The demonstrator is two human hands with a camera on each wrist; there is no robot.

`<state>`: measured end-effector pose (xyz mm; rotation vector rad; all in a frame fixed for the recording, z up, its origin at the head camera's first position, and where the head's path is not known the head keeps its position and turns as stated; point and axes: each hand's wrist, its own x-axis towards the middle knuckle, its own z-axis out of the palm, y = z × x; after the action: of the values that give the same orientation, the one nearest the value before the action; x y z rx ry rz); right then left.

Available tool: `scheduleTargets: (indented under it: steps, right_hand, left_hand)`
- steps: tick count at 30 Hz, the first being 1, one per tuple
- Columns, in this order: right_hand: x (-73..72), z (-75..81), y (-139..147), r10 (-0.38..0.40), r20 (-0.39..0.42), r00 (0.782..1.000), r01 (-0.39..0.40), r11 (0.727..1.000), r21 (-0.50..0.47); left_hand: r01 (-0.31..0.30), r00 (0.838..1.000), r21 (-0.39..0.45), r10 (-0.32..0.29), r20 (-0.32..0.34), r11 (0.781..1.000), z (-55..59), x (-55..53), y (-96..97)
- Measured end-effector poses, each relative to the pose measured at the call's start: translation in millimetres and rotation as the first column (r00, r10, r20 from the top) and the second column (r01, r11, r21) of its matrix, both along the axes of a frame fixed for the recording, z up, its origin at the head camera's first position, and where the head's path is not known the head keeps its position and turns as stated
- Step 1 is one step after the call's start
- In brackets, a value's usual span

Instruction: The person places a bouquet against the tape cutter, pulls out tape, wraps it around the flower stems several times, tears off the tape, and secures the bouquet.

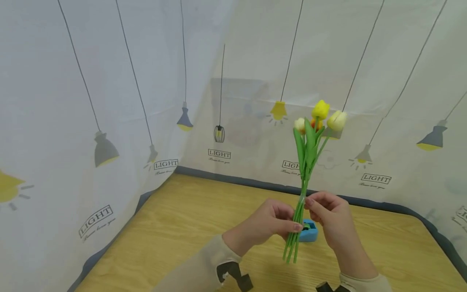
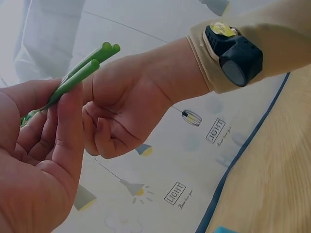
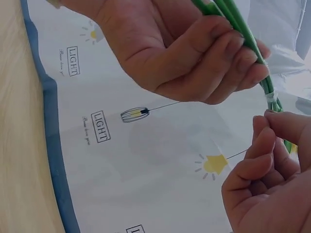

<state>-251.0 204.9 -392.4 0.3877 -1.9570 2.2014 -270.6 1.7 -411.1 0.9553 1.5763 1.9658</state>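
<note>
A bunch of artificial tulips (image 1: 310,150) stands nearly upright, with yellow, cream and orange heads and green leaves. My left hand (image 1: 268,223) grips the lower green stems (image 3: 238,24) between thumb and fingers, their cut ends poking out below. A band of clear tape (image 3: 270,97) wraps the stems just above that grip. At this band my right hand (image 1: 335,221) pinches the tape with thumb and forefinger, the other fingers curled. Behind the stems, a blue tape dispenser (image 1: 310,234) sits on the table, partly hidden by them.
The wood-grain table (image 1: 204,211) ends at a white cloth (image 1: 248,162) printed with hanging lamps, which rises at the back and sides. A dark blue band (image 1: 233,181) runs along its foot. Each wrist carries a small black camera (image 2: 238,58).
</note>
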Motion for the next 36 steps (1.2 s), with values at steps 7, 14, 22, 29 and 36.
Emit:
scheduleTargets:
  steps: [7, 14, 22, 29, 36]
  right_hand:
    - [0.9, -1.3, 3, 0.151, -0.105, 0.983, -0.158, 0.986, -0.055]
    - [-1.1, -4.1, 5, 0.291, -0.118, 0.949, -0.302, 0.95, -0.081]
    - [-3.7, -3.2, 11, 0.112, -0.065, 0.992, -0.103, 0.986, 0.131]
    - [-1.1, 5.0, 20, -0.015, -0.064, 0.998, 0.026, 0.985, 0.172]
    - [-1.9, 7.3, 25, -0.013, -0.051, 0.999, 0.024, 0.973, 0.229]
  left_hand:
    - [0.06, 0.998, 0.019, -0.06, 0.036, 0.998, 3.2, 3.6, -1.3]
    - [0.078, 0.996, -0.018, -0.077, 0.036, 0.997, 1.1, 2.3, 0.6]
    - [-0.134, 0.989, -0.19, 0.119, -0.085, 0.973, -6.2, -8.0, -11.7]
    - [-0.365, 0.931, -0.363, 0.337, -0.14, 0.857, -40.0, -27.1, -43.0]
    - [-0.452, 0.89, -0.452, 0.423, -0.169, 0.769, -64.3, -37.8, -80.4]
